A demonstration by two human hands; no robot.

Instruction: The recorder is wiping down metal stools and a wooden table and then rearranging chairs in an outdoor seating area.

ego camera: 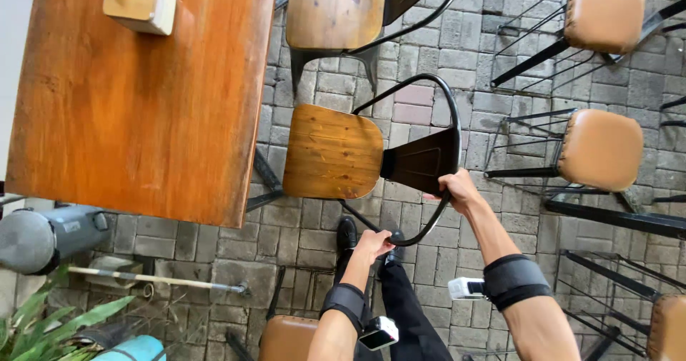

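Observation:
A chair with a wooden seat (332,152) and a black metal back (423,162) stands beside the wooden table (143,96). My right hand (457,188) grips the curved black rail of the chair's back at its lower right. My left hand (373,245) holds the same rail lower down, near my black shoe (346,234). Both forearms wear black bands with small devices attached.
A tissue box (139,0) sits on the table's far end. A second wooden chair (334,9) stands beyond. Padded tan stools (600,150) on black frames fill the right side. A grey cylinder (43,238), a pole and green leaves lie at lower left. Paving is grey brick.

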